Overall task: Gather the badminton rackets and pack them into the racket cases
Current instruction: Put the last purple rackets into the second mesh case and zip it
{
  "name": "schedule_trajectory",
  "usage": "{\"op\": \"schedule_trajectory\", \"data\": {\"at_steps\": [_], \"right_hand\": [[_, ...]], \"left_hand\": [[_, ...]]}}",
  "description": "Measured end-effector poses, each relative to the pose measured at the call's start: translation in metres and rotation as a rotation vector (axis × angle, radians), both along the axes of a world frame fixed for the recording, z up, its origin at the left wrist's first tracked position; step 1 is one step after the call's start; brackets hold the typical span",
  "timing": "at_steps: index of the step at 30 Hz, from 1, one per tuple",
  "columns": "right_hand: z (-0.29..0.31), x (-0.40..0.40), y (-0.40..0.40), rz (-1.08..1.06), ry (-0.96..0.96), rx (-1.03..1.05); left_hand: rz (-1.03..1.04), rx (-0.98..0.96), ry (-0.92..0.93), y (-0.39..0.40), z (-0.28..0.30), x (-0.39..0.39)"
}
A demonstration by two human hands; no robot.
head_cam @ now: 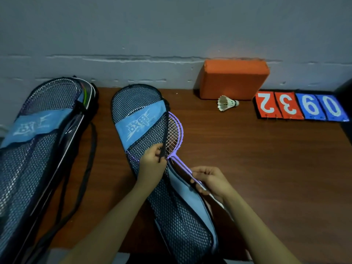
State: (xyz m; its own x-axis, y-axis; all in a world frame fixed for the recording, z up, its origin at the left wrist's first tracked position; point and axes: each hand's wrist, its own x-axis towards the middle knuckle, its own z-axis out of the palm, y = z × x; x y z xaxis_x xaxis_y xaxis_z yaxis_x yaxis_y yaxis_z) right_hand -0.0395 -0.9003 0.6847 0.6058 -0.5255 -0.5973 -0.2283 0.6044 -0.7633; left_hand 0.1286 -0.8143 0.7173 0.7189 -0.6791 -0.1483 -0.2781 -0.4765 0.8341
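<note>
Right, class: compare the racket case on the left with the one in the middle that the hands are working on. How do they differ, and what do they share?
The left case has rackets fully inside, frames showing through its mesh; the middle case has purple rackets partly sticking out of its side. No hand touches the left case; the left hand pinches the middle case's edge while the right hand grips the racket shafts. Both are black mesh with a blue printed band.
</note>
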Motion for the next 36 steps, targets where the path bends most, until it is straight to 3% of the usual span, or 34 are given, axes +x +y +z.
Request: {"op": "schedule_trajectory", "data": {"at_steps": [7, 13, 18, 21, 28, 33, 36], "right_hand": [[-0.003, 0.012, 0.016, -0.058, 0.05, 0.004], [-0.002, 0.034, 0.021, -0.101, 0.037, -0.029], [-0.002, 0.045, 0.011, -0.076, 0.068, -0.077], [-0.007, 0.047, 0.009, -0.003, 0.108, -0.228], [-0.021, 0.055, 0.005, 0.302, 0.27, -0.881], [-0.026, 0.051, 0.003, 0.312, 0.296, -0.919], [-0.021, 0.034, 0.005, 0.371, 0.305, -0.934]], "left_hand": [[0.067, -0.087, 0.16, -0.008, 0.01, -0.014], [-0.066, -0.095, 0.114, 0.003, 0.012, -0.007], [-0.06, -0.066, 0.102, 0.017, 0.004, 0.007], [-0.053, -0.065, 0.066, 0.023, 0.0, 0.004], [-0.032, 0.021, -0.02, 0.037, -0.018, -0.016], [-0.03, 0.104, -0.051, 0.042, -0.025, -0.032], [-0.153, 0.236, -0.171, 0.045, -0.032, -0.037]]}}
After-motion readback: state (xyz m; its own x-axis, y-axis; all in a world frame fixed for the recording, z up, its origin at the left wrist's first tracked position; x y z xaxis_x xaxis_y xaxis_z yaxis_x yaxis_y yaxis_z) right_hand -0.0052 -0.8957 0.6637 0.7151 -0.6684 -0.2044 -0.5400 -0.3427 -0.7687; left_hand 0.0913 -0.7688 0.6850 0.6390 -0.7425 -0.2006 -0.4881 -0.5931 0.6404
